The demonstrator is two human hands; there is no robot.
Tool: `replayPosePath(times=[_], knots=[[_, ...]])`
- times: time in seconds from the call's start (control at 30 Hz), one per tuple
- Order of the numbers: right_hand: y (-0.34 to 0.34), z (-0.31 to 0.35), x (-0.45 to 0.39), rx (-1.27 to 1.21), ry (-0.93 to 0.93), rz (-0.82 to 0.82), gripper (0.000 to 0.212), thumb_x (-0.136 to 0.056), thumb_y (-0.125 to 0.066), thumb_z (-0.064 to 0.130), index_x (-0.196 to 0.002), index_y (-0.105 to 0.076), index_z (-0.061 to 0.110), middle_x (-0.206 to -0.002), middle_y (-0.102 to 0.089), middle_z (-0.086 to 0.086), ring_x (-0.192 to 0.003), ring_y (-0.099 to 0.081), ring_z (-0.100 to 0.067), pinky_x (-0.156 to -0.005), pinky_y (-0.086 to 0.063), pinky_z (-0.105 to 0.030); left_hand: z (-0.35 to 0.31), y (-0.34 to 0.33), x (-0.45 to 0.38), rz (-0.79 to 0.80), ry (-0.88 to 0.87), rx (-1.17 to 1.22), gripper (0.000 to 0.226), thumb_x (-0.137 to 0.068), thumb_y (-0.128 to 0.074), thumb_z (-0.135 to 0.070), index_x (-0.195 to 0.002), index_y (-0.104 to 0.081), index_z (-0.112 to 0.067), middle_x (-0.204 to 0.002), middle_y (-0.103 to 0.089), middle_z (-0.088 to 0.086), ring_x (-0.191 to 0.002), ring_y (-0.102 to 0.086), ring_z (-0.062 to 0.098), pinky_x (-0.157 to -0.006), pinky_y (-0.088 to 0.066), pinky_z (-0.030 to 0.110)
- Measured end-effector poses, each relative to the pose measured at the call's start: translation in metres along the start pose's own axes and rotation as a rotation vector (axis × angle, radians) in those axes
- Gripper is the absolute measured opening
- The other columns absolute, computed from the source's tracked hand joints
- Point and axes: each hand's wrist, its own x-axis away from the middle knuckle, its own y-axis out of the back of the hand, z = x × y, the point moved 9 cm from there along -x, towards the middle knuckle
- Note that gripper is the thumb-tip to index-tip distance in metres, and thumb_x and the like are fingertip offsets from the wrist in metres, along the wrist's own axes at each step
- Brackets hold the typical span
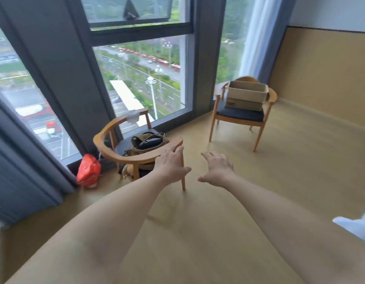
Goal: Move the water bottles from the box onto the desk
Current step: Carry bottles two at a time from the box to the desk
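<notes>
An open cardboard box (246, 95) stands on the dark seat of a wooden chair (242, 116) at the far right, by the window. Its inside is hidden from here, and no water bottle or desk is in view. My left hand (172, 163) and my right hand (217, 168) are stretched out in front of me over the floor, fingers spread and relaxed, holding nothing. Both are far short of the box.
A second wooden chair (136, 152) with a tan bag (148, 141) on its seat stands just left of my left hand. A red plastic bag (88, 171) lies on the floor by the window. Curtains hang at left and at right. Bare wooden floor (290, 160) lies between me and the box.
</notes>
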Motion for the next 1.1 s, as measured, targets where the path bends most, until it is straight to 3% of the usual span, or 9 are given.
replayPosePath(times=[0.23, 0.57, 0.8, 1.1], knots=[[0.005, -0.057, -0.071, -0.024, -0.159, 0.014, 0.096, -0.076, -0.080, 0.052, -0.155, -0.028, 0.036, -0.158, -0.036, 0.001, -0.142, -0.033, -0.027, -0.109, -0.036, -0.045, -0.030, -0.041, -0.106, 0.097, -0.112, 0.033, 0.086, -0.086, -0.072, -0.051, -0.157, -0.030, -0.026, -0.162, -0.031, 0.008, -0.149, -0.025, 0.032, -0.116, -0.033, 0.053], [0.025, -0.167, -0.235, -0.087, -0.262, -0.022, 0.096, -0.078, -0.081, 0.049, -0.156, -0.028, 0.035, -0.160, -0.034, 0.000, -0.145, -0.031, -0.029, -0.112, -0.035, -0.047, -0.099, -0.107, -0.307, 0.121, -0.182, 0.055, 0.084, -0.084, -0.075, -0.050, -0.154, -0.033, -0.029, -0.159, -0.033, 0.005, -0.147, -0.028, 0.031, -0.113, -0.036, 0.051], [0.096, -0.240, -0.377, -0.102, -0.261, -0.053, 0.093, -0.079, -0.082, 0.047, -0.155, -0.030, 0.034, -0.160, -0.034, -0.001, -0.146, -0.031, -0.030, -0.113, -0.034, -0.050, -0.179, -0.093, -0.466, 0.053, -0.211, -0.012, 0.081, -0.083, -0.072, -0.057, -0.152, -0.039, -0.028, -0.153, -0.041, 0.005, -0.141, -0.035, 0.029, -0.107, -0.042, 0.048], [0.136, -0.315, -0.522, -0.148, -0.320, -0.057, 0.091, -0.079, -0.082, 0.049, -0.154, -0.033, 0.035, -0.158, -0.038, 0.002, -0.143, -0.035, -0.027, -0.110, -0.038, -0.048, -0.238, -0.126, -0.630, 0.136, -0.226, 0.025, 0.078, -0.085, -0.072, -0.052, -0.151, -0.040, -0.027, -0.151, -0.044, 0.004, -0.138, -0.036, 0.029, -0.103, -0.044, 0.045]])
